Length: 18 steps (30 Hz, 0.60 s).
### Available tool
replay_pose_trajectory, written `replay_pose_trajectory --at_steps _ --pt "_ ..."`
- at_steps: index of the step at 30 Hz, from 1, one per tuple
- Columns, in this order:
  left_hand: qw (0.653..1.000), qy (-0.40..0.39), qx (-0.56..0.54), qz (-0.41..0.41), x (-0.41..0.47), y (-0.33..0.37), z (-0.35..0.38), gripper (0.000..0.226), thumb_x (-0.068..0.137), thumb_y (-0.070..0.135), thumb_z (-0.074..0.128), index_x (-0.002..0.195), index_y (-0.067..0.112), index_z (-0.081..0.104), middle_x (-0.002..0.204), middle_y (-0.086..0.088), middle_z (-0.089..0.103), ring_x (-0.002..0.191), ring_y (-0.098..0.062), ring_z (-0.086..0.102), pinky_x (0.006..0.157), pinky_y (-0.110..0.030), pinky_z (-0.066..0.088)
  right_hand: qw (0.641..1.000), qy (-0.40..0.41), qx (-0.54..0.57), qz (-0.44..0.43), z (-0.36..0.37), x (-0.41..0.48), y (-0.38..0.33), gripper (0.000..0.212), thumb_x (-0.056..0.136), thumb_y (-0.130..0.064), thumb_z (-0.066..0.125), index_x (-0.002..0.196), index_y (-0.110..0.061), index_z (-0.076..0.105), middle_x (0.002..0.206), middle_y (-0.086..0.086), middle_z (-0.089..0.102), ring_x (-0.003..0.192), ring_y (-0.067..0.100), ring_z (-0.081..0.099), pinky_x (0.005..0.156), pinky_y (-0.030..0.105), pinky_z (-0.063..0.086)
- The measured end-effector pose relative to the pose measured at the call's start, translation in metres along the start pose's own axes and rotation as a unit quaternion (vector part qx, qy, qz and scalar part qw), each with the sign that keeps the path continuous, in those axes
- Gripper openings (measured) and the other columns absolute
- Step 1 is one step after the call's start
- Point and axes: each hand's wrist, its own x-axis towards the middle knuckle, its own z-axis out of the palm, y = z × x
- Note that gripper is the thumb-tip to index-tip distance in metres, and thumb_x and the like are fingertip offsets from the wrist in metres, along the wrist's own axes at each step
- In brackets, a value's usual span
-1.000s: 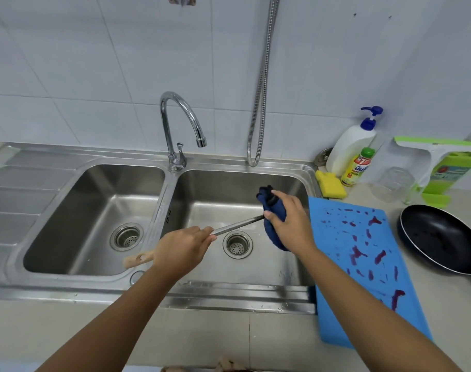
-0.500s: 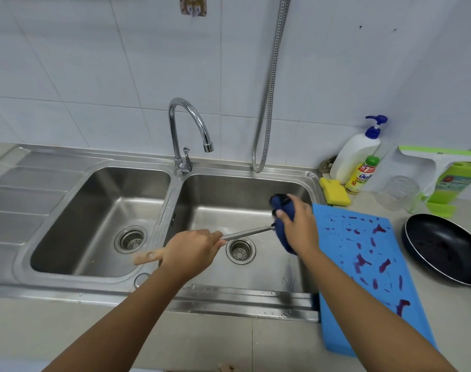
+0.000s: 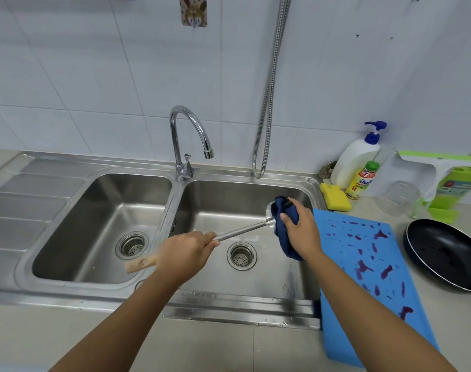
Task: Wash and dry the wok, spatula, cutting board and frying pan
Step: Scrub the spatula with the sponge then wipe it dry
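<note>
My left hand (image 3: pixel 186 251) grips the spatula (image 3: pixel 242 231) by its handle, whose wooden end sticks out to the left. The metal shaft runs up and right over the right sink basin (image 3: pixel 256 285). My right hand (image 3: pixel 300 232) holds a dark blue cloth (image 3: pixel 285 226) wrapped round the spatula's blade, so most of the blade is hidden. A blue cutting board (image 3: pixel 368 277) with purple stains lies on the counter right of the sink. The black frying pan (image 3: pixel 446 253) sits beyond it at the right edge. No wok is in view.
A chrome tap (image 3: pixel 187 138) stands between the two basins, a metal hose (image 3: pixel 269 103) hangs on the tiled wall. A yellow sponge (image 3: pixel 335 200), soap pump bottle (image 3: pixel 356 159), small detergent bottle (image 3: pixel 363 181), glass jar (image 3: pixel 398 197) and green squeegee (image 3: pixel 443 173) stand at the back right.
The view has tilted up a little. Both hands keep their hold; the cloth has shifted along the blade, and a bit of bare metal shows at its left edge.
</note>
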Motion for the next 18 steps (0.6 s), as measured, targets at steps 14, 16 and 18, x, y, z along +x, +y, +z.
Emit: replay_pose_trajectory --at_steps 14,16,18 --pt "0.992 -0.089 -0.061 -0.069 0.006 0.014 -0.001 0.035 0.100 0.049 0.035 0.091 0.026 0.058 0.066 0.005 0.057 0.062 -0.013 0.056 0.057 -0.030 0.044 0.999 0.024 -0.003 0.027 0.009 -0.016 0.006 0.072 0.078 -0.074 0.055 0.138 -0.037 0.039 0.137 -0.006 0.048 0.122 0.016 0.048 0.100 0.042 0.046" --pt "0.991 -0.085 -0.071 -0.079 0.010 0.011 -0.002 0.035 0.100 0.050 0.036 0.094 0.027 0.062 0.069 0.005 0.061 0.064 -0.015 0.058 0.058 -0.031 0.046 1.000 0.015 -0.016 -0.009 0.009 -0.019 0.001 0.068 0.085 -0.053 0.065 0.143 -0.032 0.037 0.141 -0.006 0.040 0.125 0.013 0.042 0.102 0.034 0.041" --pt "0.989 -0.088 -0.081 -0.083 0.011 0.009 -0.004 0.035 0.099 0.050 0.038 0.096 0.027 0.064 0.069 0.004 0.062 0.064 -0.015 0.059 0.058 -0.032 0.048 0.999 -0.010 -0.017 -0.028 0.003 -0.015 0.005 0.062 0.088 -0.039 0.067 0.142 -0.032 0.039 0.139 -0.006 0.040 0.121 0.011 0.044 0.100 0.030 0.039"
